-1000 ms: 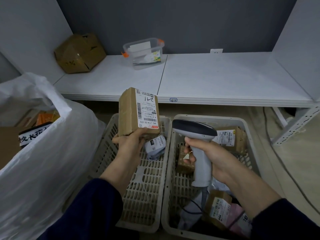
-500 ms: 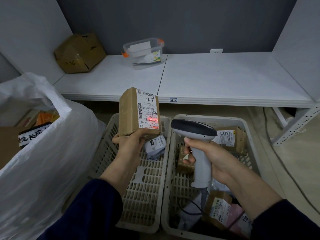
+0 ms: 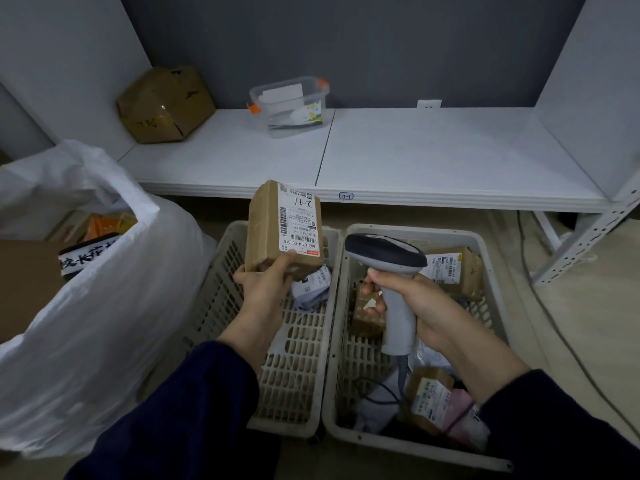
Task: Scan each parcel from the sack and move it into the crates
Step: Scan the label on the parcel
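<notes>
- My left hand [image 3: 266,287] grips the brown cardboard parcel with a white shipping label [image 3: 273,230] by its near end, thumb on the label's lower edge and fingers curled round the underside.
- The parcel is held upright in the air above the far end of the left beige slotted plastic crate [image 3: 298,372], label facing me.
- My right hand [image 3: 420,306] is wrapped round the handle of the grey handheld barcode scanner with a dark head [image 3: 384,252], just right of the parcel and over the right beige slotted plastic crate [image 3: 493,265].
- I cannot tell whether a finger presses the trigger.
- A small pale wrapped packet [image 3: 311,289] lies in the left crate under the parcel.
- The right crate holds several labelled brown parcels; one brown box [image 3: 460,271] sits at its far right.
- The white plastic sack [image 3: 86,341] stands at the left, with more packages inside.
- On the far white shelf [image 3: 433,157] sit a crumpled cardboard box [image 3: 166,105] and a clear plastic tub with orange clips [image 3: 291,105].
</notes>
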